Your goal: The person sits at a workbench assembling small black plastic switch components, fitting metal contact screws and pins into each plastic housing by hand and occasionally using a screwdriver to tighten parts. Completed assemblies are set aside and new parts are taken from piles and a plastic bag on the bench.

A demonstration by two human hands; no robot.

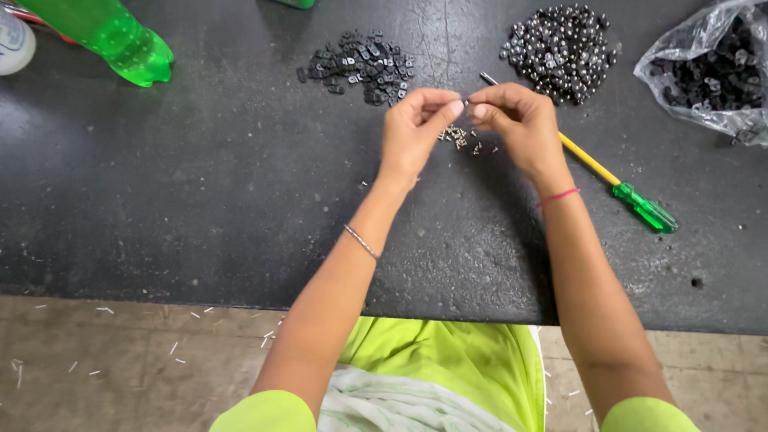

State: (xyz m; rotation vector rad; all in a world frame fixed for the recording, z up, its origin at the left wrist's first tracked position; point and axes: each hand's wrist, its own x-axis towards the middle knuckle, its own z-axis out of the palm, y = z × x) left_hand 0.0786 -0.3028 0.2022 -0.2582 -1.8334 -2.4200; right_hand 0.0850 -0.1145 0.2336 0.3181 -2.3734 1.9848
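Small metal part [466,103] sits pinched between the fingertips of the left hand [416,128] and right hand [512,120], above loose screws [460,138] on the dark table [200,184]. At far right, a clear plastic bag [708,72] contains black pieces.

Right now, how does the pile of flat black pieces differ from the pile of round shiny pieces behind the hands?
The flat black pile is matte, angular and spread thin; the round shiny pile glints with beadlike pieces heaped more thickly. The flat black pile sits behind the left hand, the round shiny pile behind the right hand. Both lie loose on the dark table, untouched.
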